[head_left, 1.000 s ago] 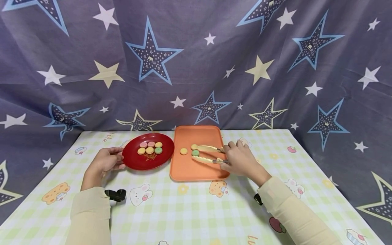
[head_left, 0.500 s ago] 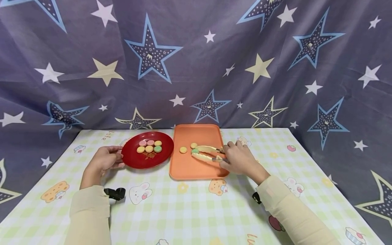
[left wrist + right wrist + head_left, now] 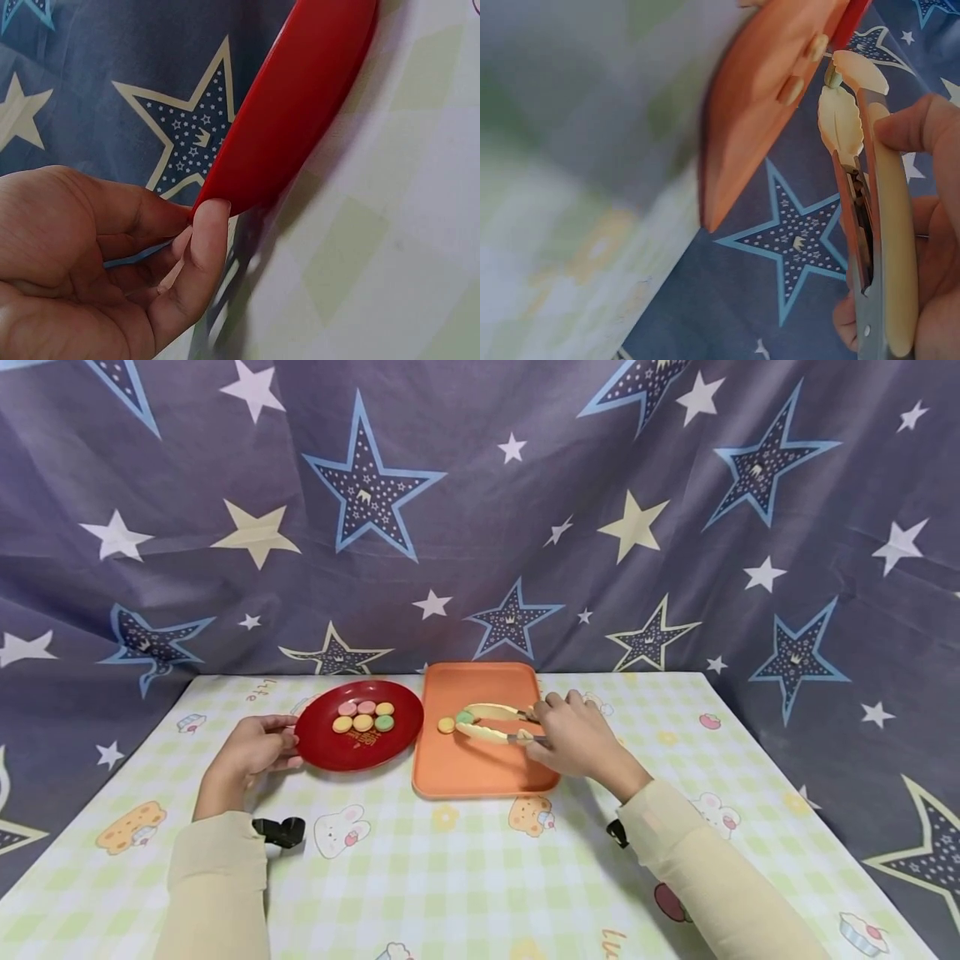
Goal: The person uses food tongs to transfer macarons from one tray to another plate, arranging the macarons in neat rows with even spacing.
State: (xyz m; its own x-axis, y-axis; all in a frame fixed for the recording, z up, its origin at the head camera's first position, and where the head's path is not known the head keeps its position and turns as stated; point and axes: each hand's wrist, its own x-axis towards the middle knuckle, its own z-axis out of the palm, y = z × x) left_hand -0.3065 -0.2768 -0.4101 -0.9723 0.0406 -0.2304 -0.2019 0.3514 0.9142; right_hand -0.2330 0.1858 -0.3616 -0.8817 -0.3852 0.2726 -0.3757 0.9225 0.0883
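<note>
My left hand (image 3: 251, 750) pinches the left rim of a red plate (image 3: 360, 758) between thumb and fingers; the left wrist view shows the same grip on the plate's edge (image 3: 281, 120). Several pink, yellow and green macarons (image 3: 363, 722) sit on it in two rows. My right hand (image 3: 577, 739) grips a pair of tongs (image 3: 487, 735) with cream scalloped tips. A green macaron (image 3: 465, 717) is held between those tips, raised above the orange tray (image 3: 480, 781). Two yellow macarons (image 3: 790, 91) lie on the tray; in the head view one of them is hidden.
Plate and tray stand side by side, their edges close together, on a green-checked tablecloth (image 3: 450, 877) with cartoon prints. Behind the table hangs a dark curtain (image 3: 465, 510) patterned with stars.
The tongs have closed on the green macaron and lifted it off the tray, moving slightly left and up. My left hand and the plate have stayed in place.
</note>
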